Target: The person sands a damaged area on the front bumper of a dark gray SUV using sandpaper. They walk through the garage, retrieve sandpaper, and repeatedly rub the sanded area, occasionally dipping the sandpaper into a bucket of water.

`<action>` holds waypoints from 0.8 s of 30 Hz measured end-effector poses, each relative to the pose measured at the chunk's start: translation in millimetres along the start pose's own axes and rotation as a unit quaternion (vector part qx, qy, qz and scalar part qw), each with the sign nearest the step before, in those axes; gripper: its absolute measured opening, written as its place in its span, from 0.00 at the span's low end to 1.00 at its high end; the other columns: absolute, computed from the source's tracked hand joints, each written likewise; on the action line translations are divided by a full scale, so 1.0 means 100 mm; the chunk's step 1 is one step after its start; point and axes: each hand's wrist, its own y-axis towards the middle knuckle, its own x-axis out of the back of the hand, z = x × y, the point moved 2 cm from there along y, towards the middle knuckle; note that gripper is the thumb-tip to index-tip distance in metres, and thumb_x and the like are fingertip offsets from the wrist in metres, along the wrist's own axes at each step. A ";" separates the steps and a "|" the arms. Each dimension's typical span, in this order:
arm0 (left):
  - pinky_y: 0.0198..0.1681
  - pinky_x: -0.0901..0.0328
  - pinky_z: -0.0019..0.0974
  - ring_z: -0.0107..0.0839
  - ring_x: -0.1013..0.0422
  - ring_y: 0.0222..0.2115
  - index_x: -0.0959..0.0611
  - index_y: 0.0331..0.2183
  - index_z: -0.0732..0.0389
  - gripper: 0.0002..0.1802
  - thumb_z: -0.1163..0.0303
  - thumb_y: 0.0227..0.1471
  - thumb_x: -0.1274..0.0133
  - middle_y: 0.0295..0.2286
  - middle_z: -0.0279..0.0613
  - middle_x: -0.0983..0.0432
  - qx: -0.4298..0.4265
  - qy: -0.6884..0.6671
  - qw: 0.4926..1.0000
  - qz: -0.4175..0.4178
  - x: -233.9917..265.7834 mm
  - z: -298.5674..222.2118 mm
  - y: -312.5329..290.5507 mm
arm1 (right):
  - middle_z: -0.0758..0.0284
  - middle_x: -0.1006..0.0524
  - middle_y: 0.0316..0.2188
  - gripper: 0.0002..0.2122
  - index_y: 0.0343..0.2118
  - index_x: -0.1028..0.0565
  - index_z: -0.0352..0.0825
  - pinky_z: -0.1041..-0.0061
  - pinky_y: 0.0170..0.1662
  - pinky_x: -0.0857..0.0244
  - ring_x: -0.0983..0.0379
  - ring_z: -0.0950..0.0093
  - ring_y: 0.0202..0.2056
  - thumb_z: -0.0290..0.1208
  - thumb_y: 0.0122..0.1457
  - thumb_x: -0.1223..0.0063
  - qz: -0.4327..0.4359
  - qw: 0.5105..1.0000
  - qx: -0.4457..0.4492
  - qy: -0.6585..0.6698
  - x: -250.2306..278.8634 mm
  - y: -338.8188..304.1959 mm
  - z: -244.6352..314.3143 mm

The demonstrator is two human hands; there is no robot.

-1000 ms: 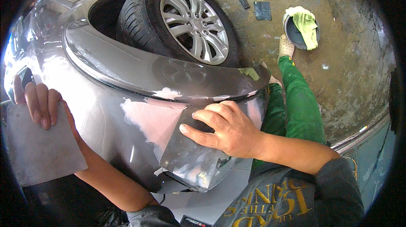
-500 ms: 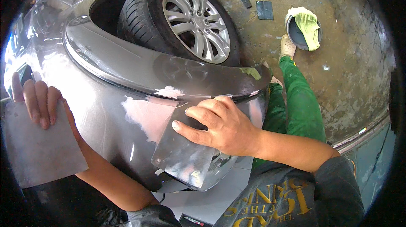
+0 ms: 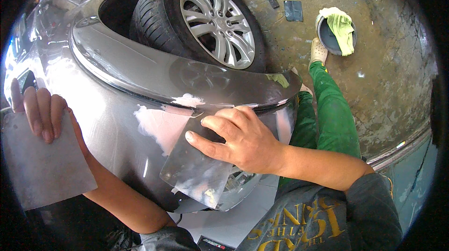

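At the far left, my left hand (image 3: 43,114) is closed on the upper edge of a flat grey square plate (image 3: 49,169), fingers over its face. My right hand (image 3: 248,141) grips a thin dark plate (image 3: 191,171) like a filler spreader, smeared with white, with a pale yellowish dab near its lower corner. That spreader lies over the grey car bumper (image 3: 117,120), covering part of a pale pink filler patch (image 3: 163,125). Whether its edge touches the panel I cannot tell. Smaller pink patches (image 3: 282,124) show right of my hand and along the seam above.
A wheel (image 3: 217,24) stands in the arch beyond the fender (image 3: 154,71). On the wet concrete floor (image 3: 383,78) are a bucket (image 3: 322,33) with a yellow-green cloth (image 3: 343,29) over its rim, and several dark flat pieces (image 3: 293,11). My green-trousered leg (image 3: 334,106) is at right.
My right hand and its spreader have shifted slightly left across the bumper. My left hand with the grey plate has barely moved.
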 end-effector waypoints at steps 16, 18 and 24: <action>0.18 0.38 0.21 0.20 0.36 0.17 0.37 0.58 0.78 0.29 0.60 0.69 0.63 0.20 0.36 0.32 -0.007 0.024 0.998 -0.053 -0.06 0.02 -0.04 | 0.66 0.30 0.44 0.18 0.52 0.27 0.45 0.68 0.44 0.38 0.33 0.68 0.44 0.35 0.57 0.52 -0.021 1.000 0.019 -0.011 -0.05 0.28 0.06; 0.18 0.38 0.20 0.20 0.36 0.16 0.37 0.58 0.78 0.29 0.60 0.70 0.63 0.19 0.36 0.33 -0.005 0.023 0.998 -0.050 -0.04 0.01 -0.03 | 0.66 0.30 0.44 0.18 0.52 0.27 0.45 0.68 0.44 0.38 0.33 0.68 0.44 0.34 0.57 0.52 -0.030 0.999 0.014 -0.015 -0.06 0.32 0.09; 0.18 0.39 0.20 0.20 0.38 0.15 0.33 0.51 0.74 0.24 0.60 0.70 0.64 0.18 0.36 0.34 0.002 0.006 0.999 -0.047 -0.07 0.02 0.01 | 0.66 0.31 0.44 0.21 0.55 0.28 0.47 0.67 0.44 0.38 0.33 0.68 0.45 0.34 0.56 0.51 -0.016 1.000 0.012 0.002 0.06 0.15 0.11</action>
